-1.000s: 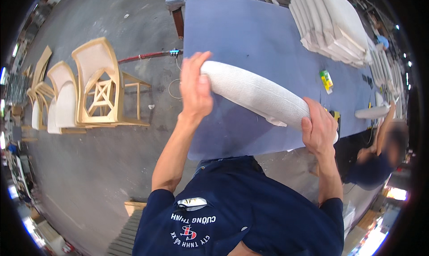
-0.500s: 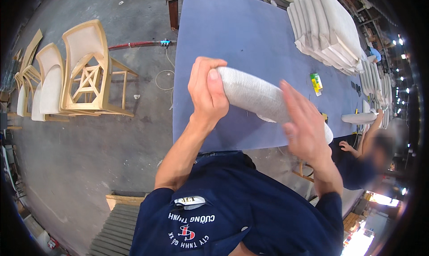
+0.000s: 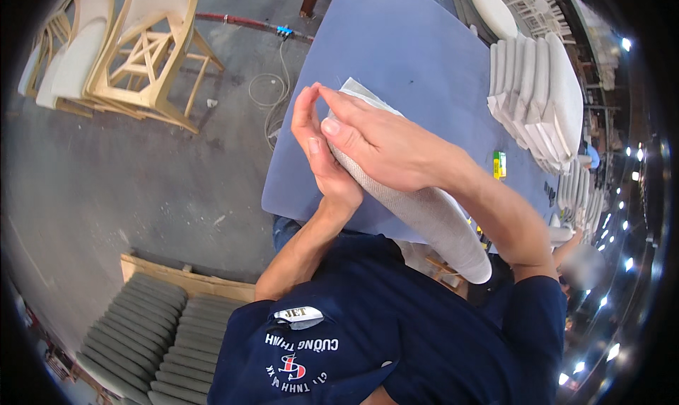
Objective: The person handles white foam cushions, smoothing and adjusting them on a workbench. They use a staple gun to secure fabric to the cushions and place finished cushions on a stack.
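I have a blue-grey table [image 3: 396, 44] running from the centre of the frame to the upper right, its top tilted in this bent view. Grey, scuffed floor [image 3: 177, 221] fills the left side. Wooden chairs [image 3: 145, 58] with pale backs stand at the upper left, and a red hose [image 3: 233, 18] runs from them to a blue connector [image 3: 283, 31] beside the table, where a thin cable [image 3: 272, 97] lies coiled.

At the right I see a stack of pale seat pads [image 3: 537, 94] leaning together on the table, with a small green and yellow box [image 3: 499, 164] below it, just beyond the right forearm. Rows of dark grey pads [image 3: 134, 327] fill the lower left. Another person [image 3: 581, 267], partly hidden, is at the right edge. The right forearm [image 3: 495, 207] gets in my way most: it crosses above the work and covers part of it.

The light grey cushion [image 3: 431, 224] is held edge-on, slanting from the centre to the lower right, its lower end past the table's near edge. The left hand [image 3: 322, 154] is cupped around its upper end, grasping it. The right hand [image 3: 392, 143] lies over the same end, fingers straight; I cannot tell whether it grips or only presses.
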Demonstrator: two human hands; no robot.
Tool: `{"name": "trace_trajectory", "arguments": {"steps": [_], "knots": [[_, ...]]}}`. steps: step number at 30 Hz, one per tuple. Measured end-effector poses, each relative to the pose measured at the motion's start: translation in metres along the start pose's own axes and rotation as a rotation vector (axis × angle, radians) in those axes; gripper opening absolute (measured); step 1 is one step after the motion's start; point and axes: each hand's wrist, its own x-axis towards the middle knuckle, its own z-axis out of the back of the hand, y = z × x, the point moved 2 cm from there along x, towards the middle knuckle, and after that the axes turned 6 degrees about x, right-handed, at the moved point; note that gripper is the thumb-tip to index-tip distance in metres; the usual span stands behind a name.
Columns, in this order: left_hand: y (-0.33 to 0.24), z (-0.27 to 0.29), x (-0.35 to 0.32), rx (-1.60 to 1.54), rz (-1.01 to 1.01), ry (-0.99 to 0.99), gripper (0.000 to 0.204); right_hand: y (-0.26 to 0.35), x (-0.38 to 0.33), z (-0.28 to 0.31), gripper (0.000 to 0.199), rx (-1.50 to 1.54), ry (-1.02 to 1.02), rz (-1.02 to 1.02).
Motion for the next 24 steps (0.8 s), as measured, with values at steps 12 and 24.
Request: {"name": "trace_trajectory", "arguments": {"steps": [12,24], "knots": [[-0.014,-0.017,0.0,0.253,-0.017,-0.064,0.067,-0.027,0.016,0.006,0.075,0.36,0.186,0.003],[0.014,0.026,-0.023,-0.02,-0.163,-0.149,0.045,-0.06,0.025,-0.027,0.067,0.201,0.144,-0.008]]}}
